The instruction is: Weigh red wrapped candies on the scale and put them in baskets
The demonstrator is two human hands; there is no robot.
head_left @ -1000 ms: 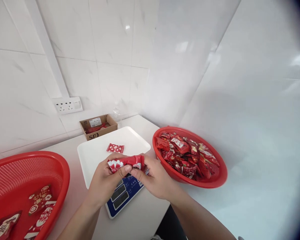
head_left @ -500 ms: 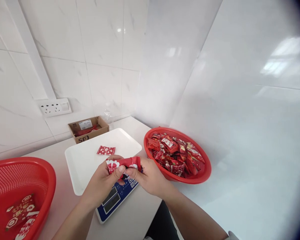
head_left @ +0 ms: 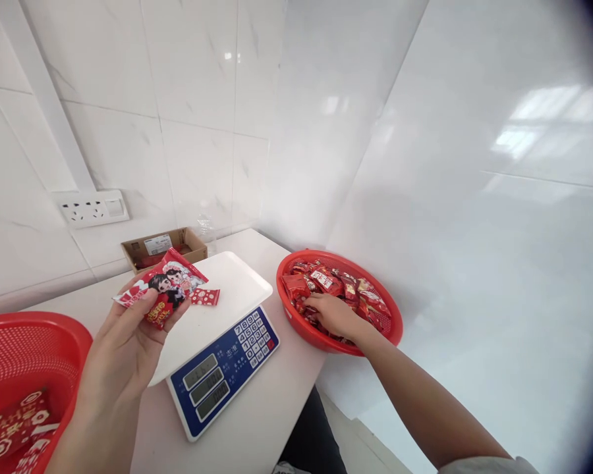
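Note:
My left hand [head_left: 128,336] is closed on a red snack packet [head_left: 165,286] printed with two cartoon figures, raised above the white scale pan [head_left: 212,329]. Behind it on the pan lies a small red packet with white dots [head_left: 206,297]. My right hand [head_left: 333,316] reaches into the right red basket [head_left: 398,332], its fingers bent down among several red packets [head_left: 326,280]. Its fingertips are hidden there, so whether they grip one I cannot tell. The blue keypad panel [head_left: 227,368] of the scale faces me.
At the left edge stands another red basket [head_left: 74,329] with a few packets inside. An open cardboard box [head_left: 190,247] sits behind the scale pan, near the tiled wall and a power socket [head_left: 93,208]. The white table's edge [head_left: 304,408] runs past the scale on the right.
My hands have separated. The left carries the red packet leftward, turned to show its cartoon print; the right has let go and moved into the right basket. The scale's panel is now uncovered.

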